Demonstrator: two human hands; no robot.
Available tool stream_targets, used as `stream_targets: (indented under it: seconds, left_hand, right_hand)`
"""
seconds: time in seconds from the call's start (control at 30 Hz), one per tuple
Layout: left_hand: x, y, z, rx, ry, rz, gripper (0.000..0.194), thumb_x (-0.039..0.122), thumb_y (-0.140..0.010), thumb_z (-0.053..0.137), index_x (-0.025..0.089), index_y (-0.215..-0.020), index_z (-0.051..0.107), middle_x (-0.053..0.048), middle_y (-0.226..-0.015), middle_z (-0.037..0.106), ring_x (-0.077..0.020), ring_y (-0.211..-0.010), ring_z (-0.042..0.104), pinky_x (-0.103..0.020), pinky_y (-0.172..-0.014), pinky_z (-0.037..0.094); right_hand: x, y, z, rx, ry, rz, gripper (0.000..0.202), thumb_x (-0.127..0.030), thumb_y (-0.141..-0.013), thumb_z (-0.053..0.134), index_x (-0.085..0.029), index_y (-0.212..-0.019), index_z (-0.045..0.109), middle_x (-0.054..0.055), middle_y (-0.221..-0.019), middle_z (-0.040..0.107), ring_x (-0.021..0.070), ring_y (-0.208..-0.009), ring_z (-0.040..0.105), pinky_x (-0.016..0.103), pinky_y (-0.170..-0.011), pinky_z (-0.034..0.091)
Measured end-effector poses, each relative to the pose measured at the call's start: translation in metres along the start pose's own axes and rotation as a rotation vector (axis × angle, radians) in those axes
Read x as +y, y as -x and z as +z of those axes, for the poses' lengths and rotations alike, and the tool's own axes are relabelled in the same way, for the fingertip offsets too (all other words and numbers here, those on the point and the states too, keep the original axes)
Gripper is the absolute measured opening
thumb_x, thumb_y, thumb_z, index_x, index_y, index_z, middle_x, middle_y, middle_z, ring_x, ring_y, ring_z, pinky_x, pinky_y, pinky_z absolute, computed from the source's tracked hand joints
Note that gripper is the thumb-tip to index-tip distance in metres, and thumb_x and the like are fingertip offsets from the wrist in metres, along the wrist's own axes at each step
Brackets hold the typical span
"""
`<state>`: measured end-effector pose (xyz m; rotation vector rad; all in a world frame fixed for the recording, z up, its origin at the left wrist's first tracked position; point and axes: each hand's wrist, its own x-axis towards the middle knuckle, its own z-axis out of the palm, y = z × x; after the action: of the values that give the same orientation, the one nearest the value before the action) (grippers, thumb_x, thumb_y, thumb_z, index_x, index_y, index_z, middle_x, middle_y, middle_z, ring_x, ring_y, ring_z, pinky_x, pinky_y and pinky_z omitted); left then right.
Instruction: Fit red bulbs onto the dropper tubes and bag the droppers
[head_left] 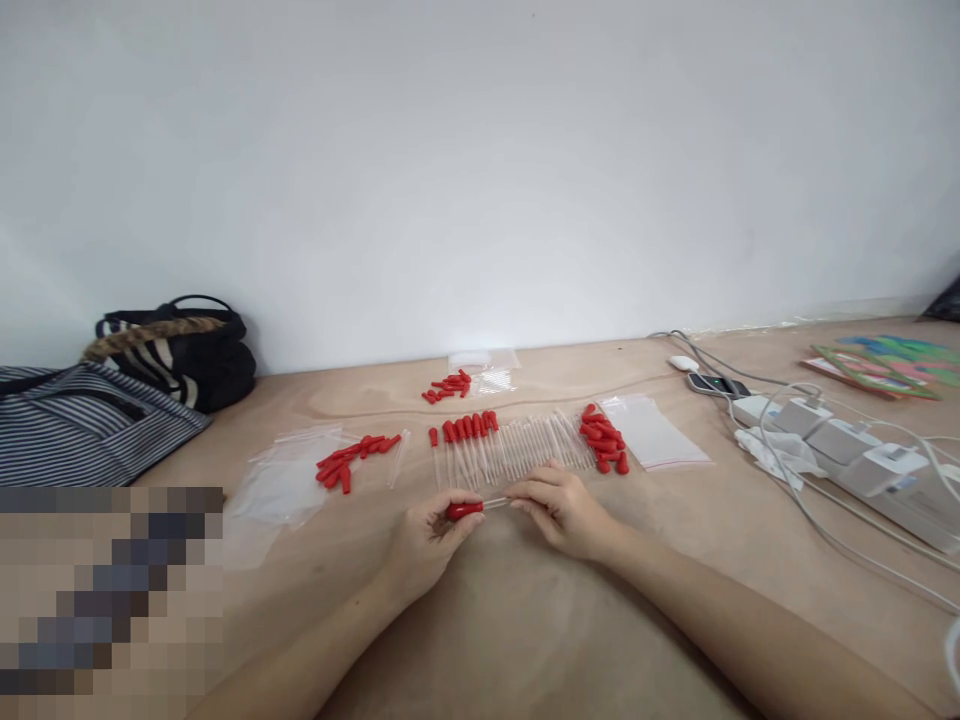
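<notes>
My left hand (431,540) pinches a red rubber dropper bulb (465,510) between thumb and fingers. A thin clear dropper tube (496,502) runs from the bulb's mouth to the fingertips of my right hand (562,508), which are closed on its other end. How deep the tube sits in the bulb cannot be seen. Just beyond my hands lies a row of clear tubes (536,445). Several tubes at its left end wear red bulbs (469,427). Loose red bulbs are piled at the right (602,438) and at the left (345,465).
Clear plastic bags lie left (277,480) and right (660,435). Further back are more red bulbs (448,386) beside another bag (484,360). A power strip with white chargers (862,455) and loose cables occupies the right. Striped fabric (97,415) and a black bag (202,355) stand left.
</notes>
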<state>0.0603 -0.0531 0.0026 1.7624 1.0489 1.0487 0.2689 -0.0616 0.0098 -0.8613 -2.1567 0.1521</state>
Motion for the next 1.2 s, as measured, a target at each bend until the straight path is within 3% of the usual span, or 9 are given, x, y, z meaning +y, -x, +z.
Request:
stream_targets:
  seconds: [0.2,0.53,0.9,1.1,1.2]
  left_hand:
    - [-0.001,0.0,0.004,0.084,0.006,0.072,0.011,0.025,-0.067,0.063,0.016,-0.072,0.065,-0.001,-0.064,0.065,-0.0129,-0.06,0.06,-0.021,-0.057,0.049]
    - [0.007,-0.003,0.004,0.132,0.005,-0.019,0.011,0.025,-0.059,0.067,0.015,-0.063,0.066,-0.002,-0.062,0.068,-0.0144,-0.056,0.061,-0.023,-0.055,0.051]
    - [0.006,-0.006,0.003,0.085,0.001,-0.076,0.014,0.027,-0.057,0.069,0.015,-0.063,0.067,-0.003,-0.064,0.069,-0.0164,-0.059,0.062,-0.026,-0.059,0.052]
    - [0.015,-0.005,0.003,0.065,0.104,-0.118,0.033,0.028,-0.059,0.069,0.016,-0.089,0.061,-0.001,-0.07,0.066,-0.0157,-0.068,0.063,-0.026,-0.065,0.052]
    - [0.014,-0.005,0.003,0.057,0.097,-0.079,0.02,0.03,-0.063,0.066,0.015,-0.077,0.062,-0.001,-0.065,0.065,-0.014,-0.062,0.062,-0.023,-0.06,0.051]
  right_hand:
    - [-0.006,-0.001,0.01,0.109,-0.019,-0.038,0.019,-0.017,-0.084,0.044,-0.018,-0.093,0.061,0.005,-0.076,0.065,0.0125,-0.063,0.054,0.027,-0.062,0.037]
    - [-0.008,-0.002,0.017,0.08,-0.047,0.005,0.018,-0.015,-0.082,0.045,-0.018,-0.087,0.063,0.004,-0.075,0.066,0.0125,-0.063,0.055,0.028,-0.064,0.036]
    - [-0.007,-0.006,0.016,0.057,-0.056,0.017,0.021,-0.018,-0.083,0.044,-0.019,-0.084,0.065,0.005,-0.072,0.065,0.0135,-0.063,0.057,0.027,-0.061,0.038]
    - [-0.011,-0.01,0.012,0.035,-0.165,0.126,0.02,-0.017,-0.082,0.046,-0.019,-0.086,0.066,0.004,-0.075,0.067,0.0131,-0.067,0.059,0.024,-0.064,0.042]
    - [-0.011,-0.009,0.011,0.023,-0.174,0.152,0.02,-0.017,-0.082,0.047,-0.019,-0.085,0.066,0.004,-0.073,0.066,0.0133,-0.066,0.059,0.023,-0.063,0.042]
